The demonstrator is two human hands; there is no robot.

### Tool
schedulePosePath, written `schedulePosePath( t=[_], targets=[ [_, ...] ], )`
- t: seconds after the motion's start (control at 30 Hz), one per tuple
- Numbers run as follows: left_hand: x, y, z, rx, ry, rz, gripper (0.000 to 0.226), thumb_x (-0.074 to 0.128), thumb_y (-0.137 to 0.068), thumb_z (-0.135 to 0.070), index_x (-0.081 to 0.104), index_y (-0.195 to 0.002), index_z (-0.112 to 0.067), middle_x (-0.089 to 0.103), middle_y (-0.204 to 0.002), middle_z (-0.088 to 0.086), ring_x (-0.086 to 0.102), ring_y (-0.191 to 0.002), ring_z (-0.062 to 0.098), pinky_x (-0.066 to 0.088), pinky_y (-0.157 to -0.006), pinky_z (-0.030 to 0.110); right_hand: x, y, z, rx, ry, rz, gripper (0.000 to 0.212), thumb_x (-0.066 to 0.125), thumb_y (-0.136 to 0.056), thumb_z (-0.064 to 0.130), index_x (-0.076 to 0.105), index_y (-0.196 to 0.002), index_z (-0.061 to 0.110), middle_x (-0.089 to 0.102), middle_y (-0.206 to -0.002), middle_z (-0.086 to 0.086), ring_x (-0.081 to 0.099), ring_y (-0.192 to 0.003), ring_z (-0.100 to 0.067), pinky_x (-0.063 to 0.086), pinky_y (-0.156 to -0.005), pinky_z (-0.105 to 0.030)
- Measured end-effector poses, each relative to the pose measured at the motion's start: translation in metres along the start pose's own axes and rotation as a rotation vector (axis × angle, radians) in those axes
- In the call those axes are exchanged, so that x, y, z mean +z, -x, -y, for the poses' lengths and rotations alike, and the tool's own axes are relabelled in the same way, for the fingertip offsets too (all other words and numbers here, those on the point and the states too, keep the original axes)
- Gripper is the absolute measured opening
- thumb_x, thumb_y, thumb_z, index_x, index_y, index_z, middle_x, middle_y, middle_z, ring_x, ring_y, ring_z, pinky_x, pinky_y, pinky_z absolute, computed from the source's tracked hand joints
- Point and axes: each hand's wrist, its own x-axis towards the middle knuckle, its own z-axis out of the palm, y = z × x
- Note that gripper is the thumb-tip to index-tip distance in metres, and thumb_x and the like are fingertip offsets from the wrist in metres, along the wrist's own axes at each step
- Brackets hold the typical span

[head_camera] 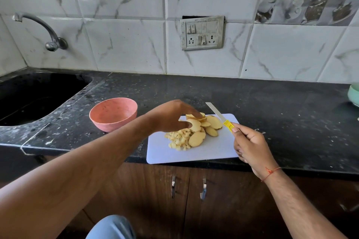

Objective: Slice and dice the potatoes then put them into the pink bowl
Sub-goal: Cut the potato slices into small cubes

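Observation:
On the white cutting board (209, 151) lies a heap of potato slices (210, 125) and, to their left, a pile of small potato dice (179, 139). My left hand (172, 116) reaches over the board and pinches a stack of slices (194, 124) between thumb and fingers. My right hand (250, 145) grips the yellow handle of a knife (220, 116) at the board's right edge, blade raised and pointing away to the upper left. The pink bowl (113, 113) stands empty on the counter, left of the board.
The black stone counter (272, 103) has a sink (35, 97) at the left with a tap above. A pale green bowl (354, 95) sits at the far right edge. Cabinet doors with metal handles lie below the counter's front edge.

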Motion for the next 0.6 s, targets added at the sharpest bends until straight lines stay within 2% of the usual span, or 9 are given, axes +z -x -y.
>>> schedulePosePath(
  t=[0.07,0.13,0.23,0.33,0.43,0.5,0.6],
  targets=[
    [0.005,-0.003,-0.006,0.018,-0.087,-0.004,0.045,0.076,-0.097,-0.033,0.066,-0.139,-0.046,0.068,-0.124,-0.026,0.051,-0.113,-0.002,0.05,-0.092,0.024,0.0,0.0,0.0,0.0,0.002,-0.002,0.036,0.053,-0.109,0.024,0.061,-0.144,0.021,0.038,-0.06,-0.004,0.032,-0.052,-0.013,0.03,-0.042,-0.024],
    [0.009,-0.005,-0.008,0.024,-0.171,0.025,0.046,0.074,-0.098,-0.035,0.062,-0.141,-0.047,0.067,-0.118,-0.025,0.052,-0.117,0.005,0.054,-0.087,0.035,0.0,0.0,0.0,-0.001,0.007,0.0,0.035,0.053,-0.109,0.025,0.061,-0.143,0.022,0.039,-0.06,-0.004,0.033,-0.052,-0.013,0.03,-0.042,-0.024],
    [0.011,-0.007,-0.01,0.028,-0.227,0.009,0.05,0.073,-0.099,-0.036,0.058,-0.145,-0.047,0.06,-0.12,-0.018,0.048,-0.115,0.005,0.055,-0.078,0.036,0.0,0.001,0.0,0.003,0.016,0.003,0.036,0.053,-0.109,0.025,0.06,-0.144,0.022,0.04,-0.06,-0.003,0.034,-0.052,-0.012,0.031,-0.042,-0.024],
    [0.008,-0.009,-0.012,0.041,-0.269,0.006,0.033,0.073,-0.099,-0.038,0.069,-0.131,-0.047,0.056,-0.123,-0.016,0.049,-0.119,0.007,0.056,-0.077,0.036,-0.001,0.001,0.0,0.003,0.019,0.003,0.037,0.052,-0.109,0.025,0.059,-0.145,0.021,0.04,-0.06,-0.003,0.034,-0.052,-0.011,0.031,-0.042,-0.023],
    [0.005,-0.013,-0.011,0.06,-0.283,0.006,0.023,0.074,-0.097,-0.039,0.071,-0.119,-0.045,0.058,-0.124,-0.02,0.05,-0.119,0.005,0.05,-0.073,0.031,-0.001,0.001,0.0,0.003,0.021,0.006,0.037,0.053,-0.109,0.026,0.059,-0.145,0.021,0.04,-0.06,-0.003,0.034,-0.052,-0.011,0.032,-0.042,-0.023],
    [0.002,-0.014,-0.01,0.057,-0.287,-0.005,0.017,0.071,-0.099,-0.038,0.07,-0.114,-0.044,0.061,-0.116,-0.021,0.054,-0.116,0.006,0.048,-0.071,0.031,-0.001,0.0,0.0,0.005,0.021,0.005,0.037,0.053,-0.109,0.026,0.059,-0.145,0.02,0.041,-0.06,-0.004,0.034,-0.052,-0.011,0.032,-0.042,-0.023],
    [-0.001,-0.014,-0.009,0.028,-0.275,0.028,0.016,0.07,-0.099,-0.035,0.069,-0.113,-0.044,0.061,-0.106,-0.019,0.061,-0.106,0.011,0.053,-0.073,0.034,-0.001,0.001,0.0,0.005,0.03,0.005,0.037,0.053,-0.109,0.027,0.059,-0.145,0.021,0.042,-0.06,-0.004,0.035,-0.052,-0.012,0.033,-0.042,-0.023]
  ],
)
